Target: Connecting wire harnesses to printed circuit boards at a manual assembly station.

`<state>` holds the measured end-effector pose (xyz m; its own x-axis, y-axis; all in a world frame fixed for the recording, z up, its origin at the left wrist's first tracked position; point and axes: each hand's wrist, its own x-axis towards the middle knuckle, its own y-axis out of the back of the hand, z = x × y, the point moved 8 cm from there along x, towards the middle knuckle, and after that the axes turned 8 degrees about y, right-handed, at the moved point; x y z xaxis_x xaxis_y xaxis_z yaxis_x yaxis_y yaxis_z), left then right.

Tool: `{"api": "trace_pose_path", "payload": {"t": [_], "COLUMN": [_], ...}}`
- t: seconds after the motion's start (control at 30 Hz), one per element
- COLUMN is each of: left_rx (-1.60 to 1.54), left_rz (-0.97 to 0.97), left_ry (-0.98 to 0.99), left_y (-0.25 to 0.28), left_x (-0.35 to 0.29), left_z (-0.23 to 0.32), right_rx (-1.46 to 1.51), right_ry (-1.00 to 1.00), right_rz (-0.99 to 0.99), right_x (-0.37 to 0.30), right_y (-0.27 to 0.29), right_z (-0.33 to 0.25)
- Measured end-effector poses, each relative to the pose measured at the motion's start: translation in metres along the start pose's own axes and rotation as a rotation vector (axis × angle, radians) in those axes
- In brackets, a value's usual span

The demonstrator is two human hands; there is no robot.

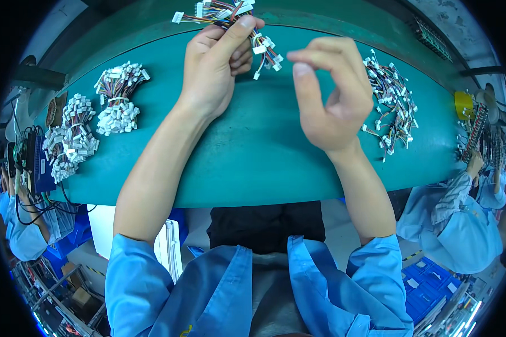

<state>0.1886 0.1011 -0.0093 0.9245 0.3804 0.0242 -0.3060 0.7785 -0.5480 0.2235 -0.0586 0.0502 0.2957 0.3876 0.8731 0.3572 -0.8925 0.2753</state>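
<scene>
The connectors look plastic (rather matt), the tabletop smooth, the sleeves cloth.

On the bench, bundles of wire harnesses lie at the left, and a loose pile of harnesses lies at the right. Between these 2 groups, the left hand holds a bunch of harnesses near the far edge, with the right hand to its right. Crates sit lower, nearer than the bench, at the right.
</scene>
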Motion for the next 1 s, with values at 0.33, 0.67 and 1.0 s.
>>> {"api": "trace_pose_path", "payload": {"t": [0.33,0.67,1.0], "left_rx": [0.124,0.091,0.16], "left_rz": [-0.04,-0.142,-0.102], "left_ry": [0.053,0.156,0.326], "left_y": [-0.014,-0.016,-0.004], "left_x": [-0.007,-0.006,-0.005], "left_z": [-0.011,-0.018,-0.037], "right_rx": [0.231,0.101,0.0], "right_ry": [-0.195,-0.053,0.024], "right_rz": [-0.001,-0.176,-0.391], "right_x": [-0.006,-0.001,-0.005], "right_y": [-0.006,-0.005,-0.01], "right_z": [0.028,0.025,0.026]}}
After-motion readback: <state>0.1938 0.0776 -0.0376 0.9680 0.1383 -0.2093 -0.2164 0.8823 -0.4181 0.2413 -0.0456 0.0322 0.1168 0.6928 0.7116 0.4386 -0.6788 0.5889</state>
